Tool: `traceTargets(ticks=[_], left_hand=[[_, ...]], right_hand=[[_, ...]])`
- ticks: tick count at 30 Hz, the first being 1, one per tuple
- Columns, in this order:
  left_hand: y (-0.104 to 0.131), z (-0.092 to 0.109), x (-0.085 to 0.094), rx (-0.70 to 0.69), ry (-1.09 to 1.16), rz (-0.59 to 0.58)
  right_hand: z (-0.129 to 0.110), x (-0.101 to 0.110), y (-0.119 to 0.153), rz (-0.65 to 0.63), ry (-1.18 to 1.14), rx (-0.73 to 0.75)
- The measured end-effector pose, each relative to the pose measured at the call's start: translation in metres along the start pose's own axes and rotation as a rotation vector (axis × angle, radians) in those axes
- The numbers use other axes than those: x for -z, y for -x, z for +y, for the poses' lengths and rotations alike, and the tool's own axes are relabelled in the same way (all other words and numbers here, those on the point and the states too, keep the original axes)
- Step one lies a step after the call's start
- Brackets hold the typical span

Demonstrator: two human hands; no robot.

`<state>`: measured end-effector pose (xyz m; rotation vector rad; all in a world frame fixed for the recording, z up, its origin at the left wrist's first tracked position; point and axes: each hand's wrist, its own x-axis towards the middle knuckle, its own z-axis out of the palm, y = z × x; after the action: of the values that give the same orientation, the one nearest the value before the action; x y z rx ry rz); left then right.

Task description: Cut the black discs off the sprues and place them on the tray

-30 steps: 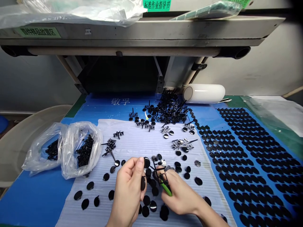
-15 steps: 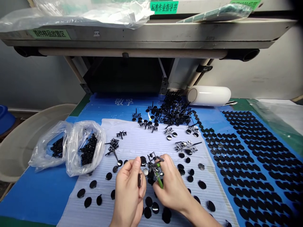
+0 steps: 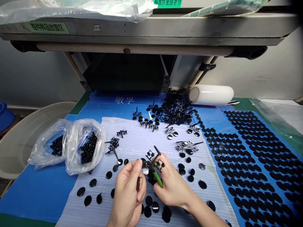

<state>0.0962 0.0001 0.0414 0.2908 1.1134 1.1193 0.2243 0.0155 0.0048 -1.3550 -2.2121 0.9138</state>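
My left hand [image 3: 127, 192] pinches a black round disc [image 3: 143, 162] between thumb and forefinger. A second black disc [image 3: 138, 183] is tucked in its curled fingers. My right hand [image 3: 171, 186] is wrapped around green-handled cutters [image 3: 158, 179], whose jaws are at the edge of the pinched disc. Over the jaws and right fingers sits a black plastic sprue [image 3: 157, 153] with small parts on its branches. Whether it is still joined to the disc I cannot tell. Loose black discs [image 3: 155, 207] lie under and around both hands on a white ribbed sheet [image 3: 132, 143].
Two clear plastic bags [image 3: 100, 148] with small black parts stand at left. Behind the hands is a heap of black sprues [image 3: 175, 108], near a white cylinder [image 3: 213, 95]. Rows of black discs [image 3: 258, 164] cover the right side. A metal shelf [image 3: 142, 31] overhangs the back.
The cutters' jaws have moved left to the pinched disc. Their sprue has turned, its stem now pointing up. My left hand has barely moved, and the camera view has shifted slightly.
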Motion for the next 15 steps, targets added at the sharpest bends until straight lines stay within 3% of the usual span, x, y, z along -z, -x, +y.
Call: traceTargets(ticks=[8, 15], left_hand=[[-0.003, 0.000, 0.004, -0.014, 0.000, -0.005], [-0.009, 0.001, 0.008, -0.015, 0.027, 0.054]], right_hand=[[0.003, 0.005, -0.004, -0.102, -0.002, 0.047], [0.010, -0.007, -0.011, -0.190, 0.078, 0.038]])
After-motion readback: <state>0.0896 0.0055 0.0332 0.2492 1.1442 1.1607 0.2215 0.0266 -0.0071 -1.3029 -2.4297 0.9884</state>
